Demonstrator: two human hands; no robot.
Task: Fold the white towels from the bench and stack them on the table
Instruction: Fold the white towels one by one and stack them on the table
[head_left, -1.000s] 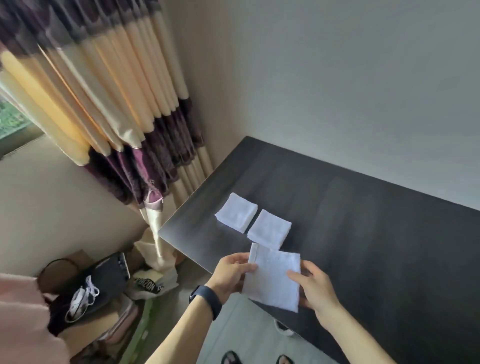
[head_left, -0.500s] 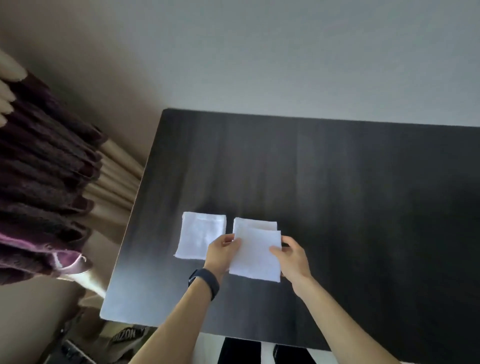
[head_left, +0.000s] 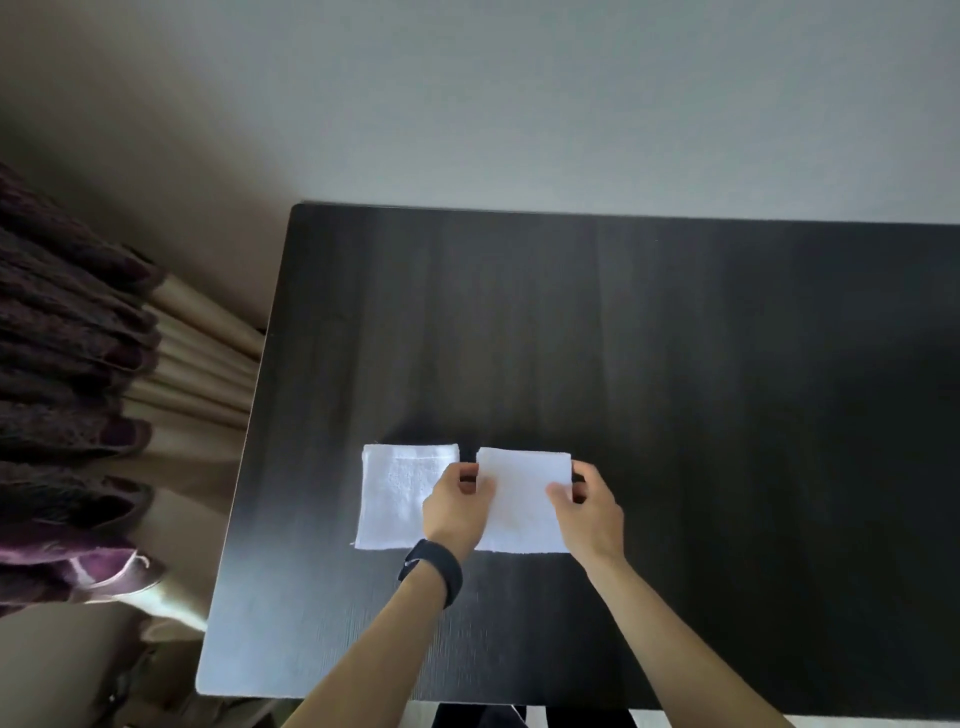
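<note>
Two white folded towels show on the dark table (head_left: 675, 364). The left folded towel (head_left: 395, 499) lies flat by itself. The right towel (head_left: 522, 504) is the one I hold; it covers the folded towel that lay there, which is now hidden. My left hand (head_left: 457, 512), with a black wristband, pinches its left edge, and my right hand (head_left: 589, 512) pinches its right edge. Whether it rests fully on the one below I cannot tell.
A grey wall runs behind the table's far edge. A purple and cream curtain (head_left: 78, 389) hangs at the left, close to the table's left edge (head_left: 244, 467). The bench is out of view.
The view swung from the table's corner to face it squarely. Both hands carried the towel forward from the near edge and brought it over the right-hand folded towel, which it now covers.
</note>
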